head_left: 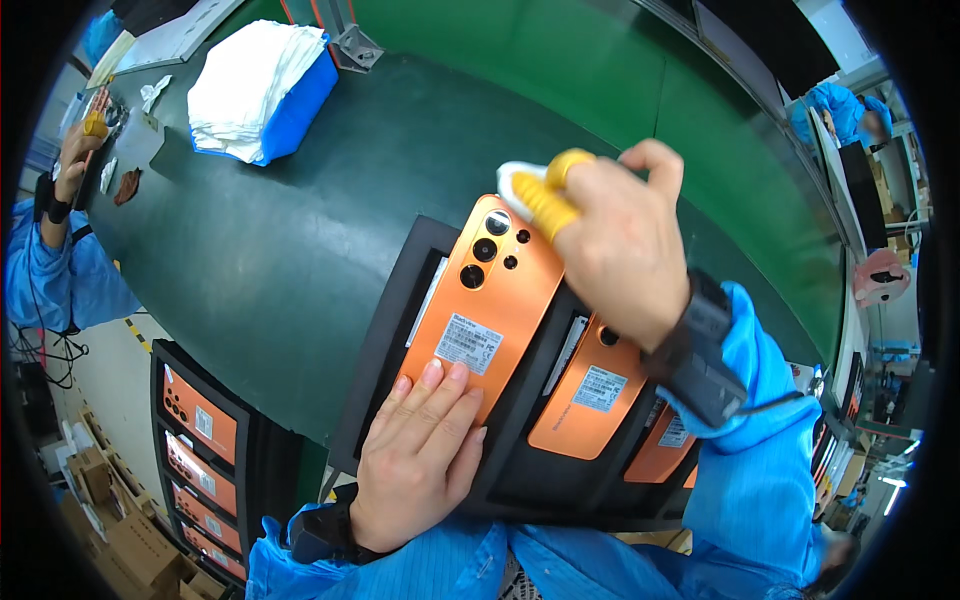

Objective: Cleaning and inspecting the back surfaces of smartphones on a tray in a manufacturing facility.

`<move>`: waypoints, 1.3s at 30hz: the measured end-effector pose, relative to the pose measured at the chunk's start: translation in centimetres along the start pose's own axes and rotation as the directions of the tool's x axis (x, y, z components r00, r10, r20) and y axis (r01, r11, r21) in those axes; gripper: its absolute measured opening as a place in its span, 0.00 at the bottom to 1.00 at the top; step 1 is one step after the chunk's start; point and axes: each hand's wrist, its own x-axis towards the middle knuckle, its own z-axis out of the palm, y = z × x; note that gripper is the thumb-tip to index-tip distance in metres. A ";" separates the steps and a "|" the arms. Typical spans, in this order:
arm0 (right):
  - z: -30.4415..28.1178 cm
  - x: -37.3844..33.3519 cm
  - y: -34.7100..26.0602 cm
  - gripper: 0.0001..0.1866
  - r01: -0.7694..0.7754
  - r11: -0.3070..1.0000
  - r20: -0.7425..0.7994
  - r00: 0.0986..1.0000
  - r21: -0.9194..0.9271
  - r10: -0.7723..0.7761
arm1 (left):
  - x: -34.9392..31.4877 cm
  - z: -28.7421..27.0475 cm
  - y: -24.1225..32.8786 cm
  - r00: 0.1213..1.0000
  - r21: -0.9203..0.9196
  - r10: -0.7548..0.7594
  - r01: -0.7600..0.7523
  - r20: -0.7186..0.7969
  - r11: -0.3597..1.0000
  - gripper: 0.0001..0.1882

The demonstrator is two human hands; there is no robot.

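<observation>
Stretching beyond black tray [388,350]: dark green table [310,230]. Blue bin [305,105], heaped with white cloths [250,80], past tray's far left. Left hand [420,460] at tray's left end, laid flat, fingertips on lower back of orange phone [495,300]. Right hand [625,240] above tray's far side, gripping white wipe [507,182] at phone's camera end. Phone back-up over tray's left end; cannot tell if seated. White label [470,345] on phone, above tray.

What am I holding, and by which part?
Your right hand holds a white wipe by its right side; left hand rests low on an orange phone.
</observation>
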 end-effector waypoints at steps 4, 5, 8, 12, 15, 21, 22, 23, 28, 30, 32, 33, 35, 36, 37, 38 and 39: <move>-0.7 -2.4 -1.7 0.03 0.054 0.985 -0.021 0.998 0.164 -0.051 | 0.7 0.2 0.5 0.999 -0.041 0.033 -0.032 0.019 0.999 0.18; -0.7 -2.7 -1.6 0.02 0.009 0.984 -0.062 0.998 0.177 0.002 | 0.7 0.2 0.4 0.999 -0.038 0.037 -0.037 0.014 0.999 0.18; -1.1 -2.7 1.5 0.00 -0.026 0.997 0.072 0.997 -0.078 0.032 | 0.5 0.1 0.3 1.000 -0.010 0.020 -0.020 0.007 1.000 0.18; -1.6 -2.2 0.8 0.02 -0.134 0.988 0.020 0.991 0.080 0.133 | 0.3 0.0 0.3 1.000 0.003 0.011 -0.011 0.004 1.000 0.17; -1.9 -3.9 -1.1 0.07 0.154 0.985 0.058 0.986 0.083 -0.159 | 0.6 0.2 0.3 0.999 -0.036 0.041 -0.041 0.011 0.999 0.18; -1.2 -1.9 1.9 0.03 -0.108 0.986 0.084 0.989 -0.130 0.119 | 0.3 0.0 0.4 1.000 -0.004 0.020 -0.020 0.005 1.000 0.18; -1.2 -1.6 0.8 0.03 -0.087 0.995 0.018 0.996 -0.039 0.088 | 0.3 0.1 0.4 1.000 -0.009 0.026 -0.026 0.008 1.000 0.18; -1.1 -1.2 -0.1 0.03 -0.063 0.997 -0.052 0.996 0.052 0.066 | 0.4 0.1 0.4 0.999 -0.010 0.035 -0.035 0.006 0.999 0.18; -1.0 -1.2 -1.3 0.08 0.028 1.000 0.116 0.993 -0.012 -0.026 | 0.5 0.2 0.4 0.999 -0.010 0.039 -0.039 0.011 0.999 0.18; -1.2 -2.2 -1.5 0.08 -0.019 0.996 0.129 0.991 -0.083 0.030 | 0.5 0.2 0.4 0.999 -0.015 0.034 -0.034 0.014 0.999 0.18; -1.6 -3.3 -1.8 0.08 -0.049 0.993 0.131 0.989 -0.104 0.062 | 0.4 0.0 0.2 0.999 0.007 0.034 -0.034 0.013 0.999 0.18; -1.7 -3.6 -1.7 0.08 -0.082 0.989 0.133 0.986 -0.126 0.098 | 0.3 0.0 0.1 0.999 0.029 0.037 -0.038 0.014 0.999 0.18; -2.4 -3.2 -0.3 0.02 -0.144 0.966 0.129 0.976 -0.215 0.174 | 0.2 -0.3 0.4 1.000 0.026 0.023 -0.023 0.004 0.999 0.18; -2.6 -3.2 0.6 0.01 -0.173 0.963 0.122 0.972 -0.206 0.200 | 0.4 -0.2 0.3 0.999 0.011 0.033 -0.033 0.007 0.999 0.17; -2.9 -3.1 1.1 0.01 -0.201 0.960 0.115 0.967 -0.194 0.225 | 0.4 -0.1 0.2 0.999 0.005 0.032 -0.032 0.006 0.999 0.17; -3.1 -2.8 0.3 0.01 -0.220 0.961 0.076 0.969 -0.170 0.235 | 0.4 0.0 0.2 1.000 -0.009 0.030 -0.030 0.006 1.000 0.18; -2.8 -2.4 -0.7 0.02 -0.216 0.973 0.009 0.976 -0.083 0.217 | 0.3 0.1 0.2 1.000 -0.022 0.027 -0.027 0.007 0.999 0.18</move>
